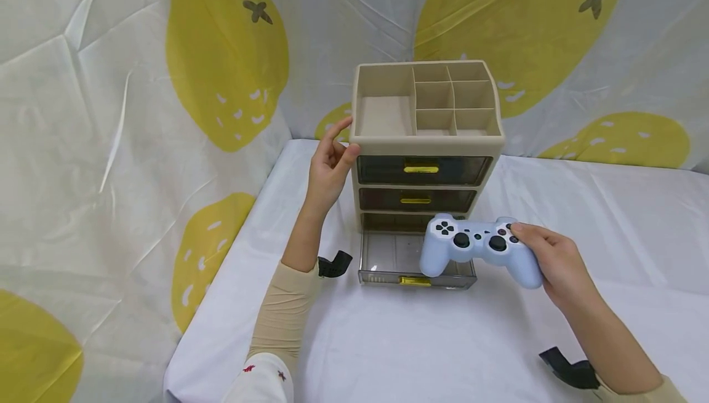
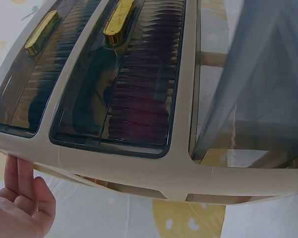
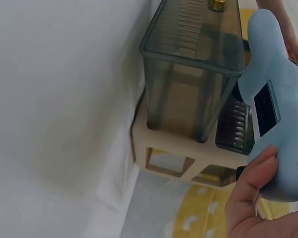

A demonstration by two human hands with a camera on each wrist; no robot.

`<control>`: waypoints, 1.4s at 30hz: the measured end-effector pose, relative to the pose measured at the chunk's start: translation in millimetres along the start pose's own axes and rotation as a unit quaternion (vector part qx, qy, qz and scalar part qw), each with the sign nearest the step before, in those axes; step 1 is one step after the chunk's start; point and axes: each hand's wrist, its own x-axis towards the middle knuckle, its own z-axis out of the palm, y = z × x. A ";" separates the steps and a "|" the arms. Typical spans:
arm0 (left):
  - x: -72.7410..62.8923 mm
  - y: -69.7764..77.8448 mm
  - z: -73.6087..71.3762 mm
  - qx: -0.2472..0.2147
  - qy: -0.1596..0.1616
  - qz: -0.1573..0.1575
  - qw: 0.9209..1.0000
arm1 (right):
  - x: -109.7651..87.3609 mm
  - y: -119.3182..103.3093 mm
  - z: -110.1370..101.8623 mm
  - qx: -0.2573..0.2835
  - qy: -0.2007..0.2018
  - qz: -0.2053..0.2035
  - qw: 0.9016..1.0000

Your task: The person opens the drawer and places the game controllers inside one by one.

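A light blue game controller [image 1: 480,244] is in my right hand [image 1: 559,261], gripped by its right handle with the thumb near the face buttons. It is over the pulled-out bottom drawer [image 1: 382,255], a see-through grey one with a gold handle, and hides the drawer's right part. In the right wrist view, the controller's underside [image 3: 283,119] shows a dark label. My left hand [image 1: 330,166] touches the left side of the beige desktop organizer [image 1: 426,146], near its upper front corner. The left wrist view has the fingers [image 2: 25,178] against the organizer's side wall.
Above the bottom drawer, the top drawer [image 1: 382,170] and the middle drawer [image 1: 382,200] are pushed in. The organizer's top has several compartments [image 1: 386,114]. A white cloth [image 1: 388,341] covers the table; a lemon-print cloth [image 1: 343,15] hangs behind. Black straps [image 1: 335,264] show near both wrists.
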 end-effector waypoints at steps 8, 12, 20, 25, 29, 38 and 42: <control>0.2 1.3 0.8 -0.007 -0.005 0.003 1.000 | 3.5 -5.8 17.9 0.036 -0.009 -0.035 0.999; -1.0 10.7 2.0 -0.009 -0.009 0.000 1.000 | 3.9 -11.3 26.9 0.043 -0.015 -0.042 0.998; -2.6 23.4 4.0 -0.005 -0.006 -0.008 1.000 | 3.9 -24.2 43.4 0.023 -0.011 -0.049 0.998; -0.1 4.5 1.3 0.001 -0.001 -0.007 1.000 | 4.0 -31.7 53.7 -0.015 0.007 -0.059 0.998; -0.3 2.3 1.4 0.006 0.002 -0.007 1.000 | 4.4 -34.5 61.3 -0.036 0.017 -0.078 0.996; -1.3 2.4 1.5 0.012 0.003 -0.011 1.000 | 7.8 -34.6 79.4 -0.072 0.013 -0.108 0.991; -1.1 2.5 1.4 0.013 0.003 -0.013 1.000 | 11.3 -32.7 85.8 -0.092 0.010 -0.116 0.989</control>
